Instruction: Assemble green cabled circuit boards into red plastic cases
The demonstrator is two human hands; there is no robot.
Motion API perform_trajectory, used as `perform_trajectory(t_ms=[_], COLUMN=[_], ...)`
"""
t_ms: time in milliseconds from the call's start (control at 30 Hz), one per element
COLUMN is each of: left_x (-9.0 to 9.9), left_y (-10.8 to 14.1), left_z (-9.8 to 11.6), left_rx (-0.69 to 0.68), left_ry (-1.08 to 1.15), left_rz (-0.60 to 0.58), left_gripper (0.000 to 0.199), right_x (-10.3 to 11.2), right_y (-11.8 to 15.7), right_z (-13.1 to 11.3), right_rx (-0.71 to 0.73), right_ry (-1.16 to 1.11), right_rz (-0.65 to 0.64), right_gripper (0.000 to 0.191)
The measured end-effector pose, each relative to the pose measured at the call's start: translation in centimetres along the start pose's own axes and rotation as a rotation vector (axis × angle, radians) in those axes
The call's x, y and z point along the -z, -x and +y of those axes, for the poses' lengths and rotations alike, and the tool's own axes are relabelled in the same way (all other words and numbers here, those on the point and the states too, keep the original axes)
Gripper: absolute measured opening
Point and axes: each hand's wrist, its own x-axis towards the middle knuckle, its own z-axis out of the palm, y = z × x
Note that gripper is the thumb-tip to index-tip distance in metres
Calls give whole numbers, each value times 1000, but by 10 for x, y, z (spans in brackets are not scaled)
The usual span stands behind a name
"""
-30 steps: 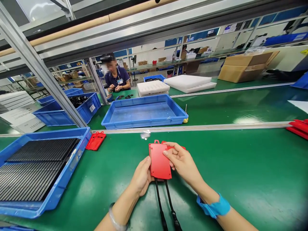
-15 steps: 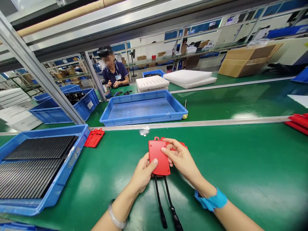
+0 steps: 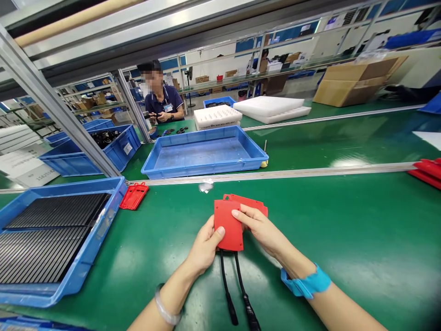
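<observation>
Between both hands is a red plastic case (image 3: 228, 230) with a small loop at its top and screw holes at its corners. Two black cables (image 3: 240, 280) with connectors hang from its lower edge toward me. My left hand (image 3: 206, 243) grips the left side, thumb across the front face. My right hand (image 3: 257, 226) holds the upper right side, thumb on the face; its other fingers are hidden behind the case. Another red plastic part (image 3: 253, 202) lies on the bench behind the case, partly covered by it and my right hand.
A blue tray of black slotted parts has its rim (image 3: 79, 276) at left, beside a red plastic piece (image 3: 134, 196). Beyond the bench rail stands a shallow blue tray (image 3: 206, 171), with a yellow-handled screwdriver (image 3: 264, 158) beside it. Red parts (image 3: 427, 172) lie far right. A co-worker (image 3: 163, 101) sits opposite.
My right index finger has come down from the case's top edge to its right side, uncovering more of the red part behind. Both hands still hold the case in nearly the same place.
</observation>
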Motion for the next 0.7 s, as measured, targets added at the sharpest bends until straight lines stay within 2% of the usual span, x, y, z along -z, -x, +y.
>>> perform_trajectory(t_ms=[133, 233, 333, 433, 500, 567, 700], left_x=[0, 3, 12, 20, 23, 25, 26], left_y=[0, -1, -2, -6, -7, -8, -7], left_z=[-4, 0, 9, 16, 17, 14, 9], left_rx=[-61, -62, -116, -95, -48, -62, -107], left_ry=[-64, -279, -448, -304, -253, -303, -474], left_rz=[-27, -41, 72, 225, 234, 240, 317], left_gripper=[47, 50, 55, 59, 55, 47, 40], right_x=[3, 7, 10, 6, -2, -9, -14], right_y=[1, 0, -1, 1, 4, 6, 7], right_z=[-3, -2, -2, -4, -3, 1, 9], right_rx=[59, 20, -55, -61, -41, -12, 53], right_ry=[-20, -75, -122, -88, -59, -38, 59], right_rz=[-33, -8, 20, -71, -157, -197, -159], right_gripper=[37, 35, 33, 36, 38, 39, 39])
